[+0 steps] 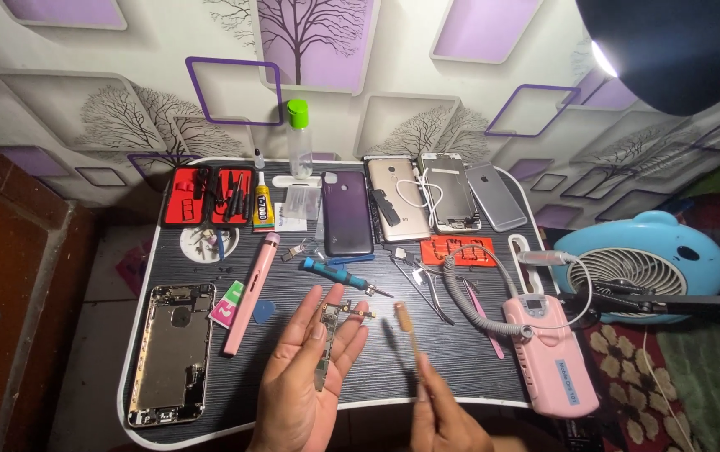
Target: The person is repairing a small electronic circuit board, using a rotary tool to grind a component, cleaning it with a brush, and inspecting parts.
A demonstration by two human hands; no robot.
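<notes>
Resting on the open left hand (306, 372), a narrow phone circuit board (327, 339) lies across the flat palm and spread fingers.
Beside it, the right hand (444, 414) pinches the handle of a small brush (407, 328), bristle end pointing up and clear of the board. Both hover over the dark table (460, 360); a blue screwdriver (339, 274) and tweezers (419, 285) lie just beyond, a bare phone frame (172, 351) sits far left, and a pink device (548, 351) stands to the right.

On the dark grooved work table (460, 368): five handsets or phone shells, among them a purple phone (347, 213) and a stripped metal frame (172, 351); two red tool trays (212, 194); one green-capped clear bottle (298, 138); one blue-handled screwdriver (335, 274).
</notes>
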